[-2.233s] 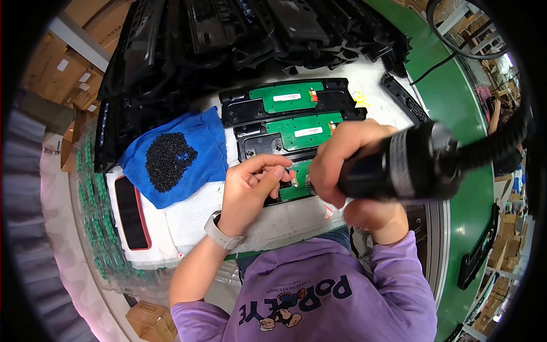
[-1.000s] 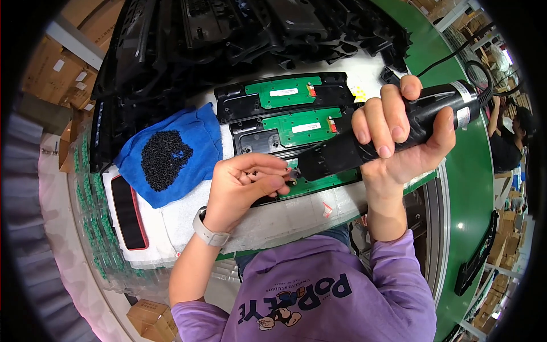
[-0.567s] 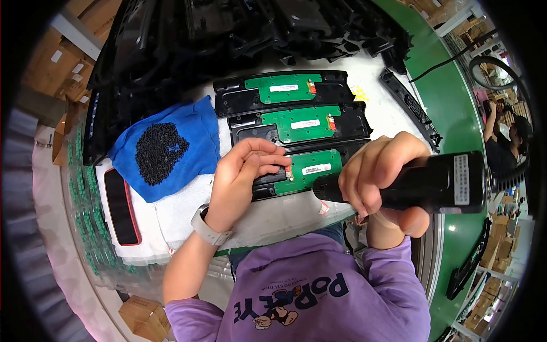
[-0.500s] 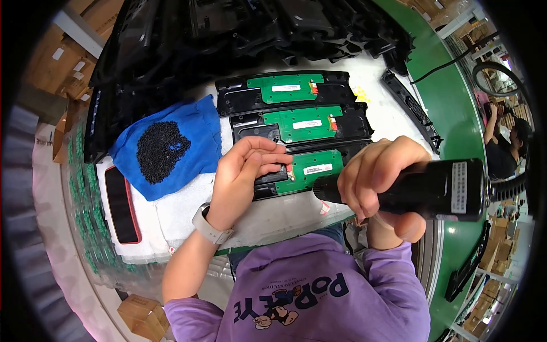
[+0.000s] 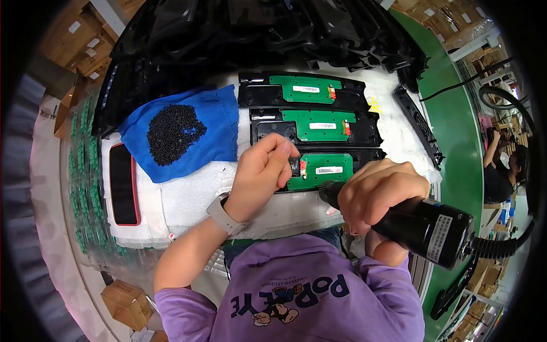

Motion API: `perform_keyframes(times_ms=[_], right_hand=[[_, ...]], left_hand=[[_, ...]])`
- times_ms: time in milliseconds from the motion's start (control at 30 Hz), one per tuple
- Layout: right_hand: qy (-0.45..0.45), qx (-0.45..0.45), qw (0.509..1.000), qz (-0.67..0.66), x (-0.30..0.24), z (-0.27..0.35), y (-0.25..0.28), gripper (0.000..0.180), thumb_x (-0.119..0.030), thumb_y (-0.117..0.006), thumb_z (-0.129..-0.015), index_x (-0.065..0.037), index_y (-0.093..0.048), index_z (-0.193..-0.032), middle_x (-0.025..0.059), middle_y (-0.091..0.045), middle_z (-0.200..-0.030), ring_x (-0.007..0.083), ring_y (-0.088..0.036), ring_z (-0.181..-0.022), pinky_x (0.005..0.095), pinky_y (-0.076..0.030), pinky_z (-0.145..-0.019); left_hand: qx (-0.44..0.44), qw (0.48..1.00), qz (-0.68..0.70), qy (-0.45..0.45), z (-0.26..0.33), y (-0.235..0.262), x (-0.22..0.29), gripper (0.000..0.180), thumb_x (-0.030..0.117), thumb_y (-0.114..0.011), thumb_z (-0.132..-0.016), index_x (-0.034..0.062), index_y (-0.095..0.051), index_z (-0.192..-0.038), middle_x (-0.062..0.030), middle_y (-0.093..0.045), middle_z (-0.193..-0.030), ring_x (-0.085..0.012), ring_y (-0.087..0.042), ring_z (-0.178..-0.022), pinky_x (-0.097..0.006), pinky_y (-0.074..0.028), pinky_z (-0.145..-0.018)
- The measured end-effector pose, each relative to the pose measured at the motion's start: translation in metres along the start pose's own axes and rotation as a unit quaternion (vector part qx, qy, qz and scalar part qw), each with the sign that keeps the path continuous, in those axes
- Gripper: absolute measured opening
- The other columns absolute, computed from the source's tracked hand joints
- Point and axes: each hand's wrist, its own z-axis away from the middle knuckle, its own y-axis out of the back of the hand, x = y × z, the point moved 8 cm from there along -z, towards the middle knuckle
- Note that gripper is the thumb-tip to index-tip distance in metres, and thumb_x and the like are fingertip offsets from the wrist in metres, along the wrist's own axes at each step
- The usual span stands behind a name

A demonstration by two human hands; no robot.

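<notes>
My right hand [image 5: 382, 196] is wrapped round a black electric screwdriver [image 5: 424, 233], whose front end points left at the near edge of a green circuit board [image 5: 313, 180]. Whether its bit touches the board is hidden. That board lies in the nearest of three black plastic panels [image 5: 373, 153], laid one behind another. Just left of the board is my left hand [image 5: 265, 168], thumb and fingers pinched together. Anything between those fingertips is too small to make out. Small black screws [image 5: 171, 137] lie heaped on a blue cloth [image 5: 219, 108] farther left.
Black plastic parts [image 5: 262, 34] are stacked along the far side. A phone with a red edge [image 5: 125, 182] lies at the left. One narrow black part [image 5: 419, 125] lies at right, by the green table surface [image 5: 456, 137]. A coiled cord [image 5: 496, 248] trails from the screwdriver.
My left fingers have gone from stretched out over the panel to curled in a pinch. The screwdriver's rear end has swung down toward me. The whole view has shifted slightly.
</notes>
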Motion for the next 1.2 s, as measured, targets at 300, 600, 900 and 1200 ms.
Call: perform_keyframes(times_ms=[300, 600, 900, 1200], right_hand=[[0.015, -0.021, 0.999, 0.039, -0.002, -0.003, -0.004, 0.026, -0.008, -0.077, -0.061, 0.003, -0.057, -0.073, 0.0056, -0.054, -0.056, 0.0177, -0.051, -0.043, 0.0266, -0.039, -0.04], [0.026, 0.008, 1.0, 0.014, -0.003, -0.004, 0.002, 0.04, -0.03, -0.077, -0.073, 0.002, -0.053, -0.078, 0.0064, -0.052, -0.051, 0.0155, -0.046, -0.035, 0.0248, -0.038, -0.032], [0.097, 0.097, 0.986, -0.09, -0.013, -0.015, 0.044, 0.039, -0.041, -0.062, -0.081, -0.008, -0.043, -0.094, -0.0035, -0.05, -0.056, 0.0088, -0.05, -0.04, 0.026, -0.047, -0.047], [0.138, 0.122, 0.975, -0.122, -0.015, -0.015, 0.05, 0.045, -0.043, -0.058, -0.083, -0.004, -0.044, -0.101, 0.0033, -0.05, -0.065, 0.0142, -0.048, -0.046, 0.0313, -0.044, -0.055]], left_hand=[[-0.044, 0.996, 0.079, -0.005, 0.001, -0.009, -0.003, 0.011, 0.007, -0.046, -0.089, 0.0047, -0.044, -0.099, 0.0044, -0.041, -0.061, -0.0017, -0.035, -0.054, -0.017, -0.026, -0.047], [-0.049, 0.996, 0.051, -0.053, -0.002, -0.004, 0.007, 0.016, 0.009, -0.05, -0.09, 0.0031, -0.044, -0.103, -0.0087, -0.061, -0.079, -0.0036, -0.039, -0.053, -0.017, -0.031, -0.048], [-0.024, 0.997, 0.067, 0.015, 0.0, -0.003, 0.003, 0.018, 0.018, -0.044, -0.096, 0.0004, -0.049, -0.099, -0.0093, -0.061, -0.07, -0.0061, -0.043, -0.044, -0.018, -0.033, -0.042], [-0.046, 0.996, 0.078, 0.01, 0.0, -0.005, 0.002, 0.023, 0.025, -0.042, -0.097, 0.0042, -0.051, -0.093, 0.0014, -0.044, -0.054, -0.0027, -0.031, -0.042, -0.017, -0.023, -0.039]])
